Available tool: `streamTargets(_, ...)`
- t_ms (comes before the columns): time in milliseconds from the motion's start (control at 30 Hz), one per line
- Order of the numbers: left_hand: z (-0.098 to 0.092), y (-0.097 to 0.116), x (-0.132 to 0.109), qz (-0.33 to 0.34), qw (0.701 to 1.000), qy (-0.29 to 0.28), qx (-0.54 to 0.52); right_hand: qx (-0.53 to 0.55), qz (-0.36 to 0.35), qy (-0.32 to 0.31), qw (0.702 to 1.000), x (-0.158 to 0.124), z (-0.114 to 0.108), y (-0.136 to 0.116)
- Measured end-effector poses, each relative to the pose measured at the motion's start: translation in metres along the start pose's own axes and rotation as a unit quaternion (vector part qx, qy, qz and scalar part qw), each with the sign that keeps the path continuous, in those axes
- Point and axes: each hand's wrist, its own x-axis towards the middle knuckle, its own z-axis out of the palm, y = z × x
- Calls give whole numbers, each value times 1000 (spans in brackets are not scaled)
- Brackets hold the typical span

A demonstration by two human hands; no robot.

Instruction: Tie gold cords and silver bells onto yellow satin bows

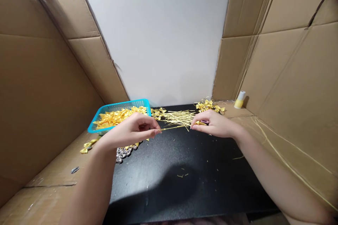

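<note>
yellow strand [173,127], thin, stretched over the far half of the black worktop [158,197], from the left hand toward the right. left hand [133,129]: thumb and fingertips pinched narrow on the strand's end. right hand [213,123]: fingers drawn close together, a yellow piece [200,123] showing at them; whether they also grip the strand cannot be told.

progress, as judged: partial. at the far right corner lies a cluster of looped bows [207,105], apparently finished. outstanding: a heap of cut strands [177,116] along the far edge, and many yellow bows [113,119] in the blue basket [148,108] at the far left corner. silver beads [123,154] lie by the left edge, seemingly unused.

surroundings: beyond the left edge, on cardboard [44,200], 1 bow [85,147] and 1 silver piece [75,169]; past the far right corner, 1 spool [240,100].

obstructions: the left forearm partly covers the beads; the right hand borders the heap; trimmings [180,175] litter the centre; shadow darkens the near edge.
</note>
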Motion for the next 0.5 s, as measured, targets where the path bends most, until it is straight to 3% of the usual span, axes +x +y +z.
streamTargets(267, 9, 9, 1, 38, 999, 1, -16, 22, -22, -49, 998, 3, 12, -9)
streamTargets(500, 25, 18, 10, 69, 997, 1, -45, 187, -81, -133, 970, 9, 36, -23)
